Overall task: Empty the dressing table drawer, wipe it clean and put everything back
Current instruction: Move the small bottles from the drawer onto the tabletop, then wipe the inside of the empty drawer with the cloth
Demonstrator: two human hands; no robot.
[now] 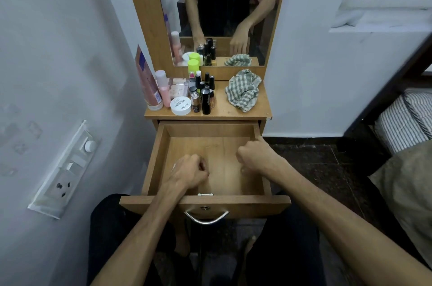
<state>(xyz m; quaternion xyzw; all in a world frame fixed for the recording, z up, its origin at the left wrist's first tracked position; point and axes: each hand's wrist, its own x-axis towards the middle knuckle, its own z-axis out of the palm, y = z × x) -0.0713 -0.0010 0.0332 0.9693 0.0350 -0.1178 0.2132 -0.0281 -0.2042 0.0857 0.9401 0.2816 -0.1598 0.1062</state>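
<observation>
The drawer (211,131) of the dressing table stands pulled fully out, its wooden floor bare; its front panel carries a curved metal handle (206,217) and a small lock. Both hands reach down into it; the left hand (190,170) sits over the left half of the drawer floor with its fingers curled into a loose fist, and something pale shows at its outer edge, though whether it grips anything I cannot tell; the right hand (253,157) hangs over the right half, near the right wall, fingers likewise curled under, and I cannot tell whether they hold anything.

On the tabletop (223,108) above, the drawer's contents stand gathered on the left: a tall pink tube (147,82) leaning at the far left, a pink bottle (163,88) just beside it, a round white jar (180,105) marked as nail polish remover, a black cylindrical stick (205,100) at the front, a cluster of small dark nail polish bottles (205,81) behind it, and a container with a lime-green cap (193,66) at the back; a flat pale palette lies between the pink bottle and the dark bottles. A green-and-white checked cloth (243,90) lies crumpled on the right side of the tabletop, apart from the cosmetics.

The mirror (222,5) behind reflects the arms, the bottles and the cloth; a switchboard (67,168) is fixed to the left wall; striped bedding (404,122) shows at the right.
</observation>
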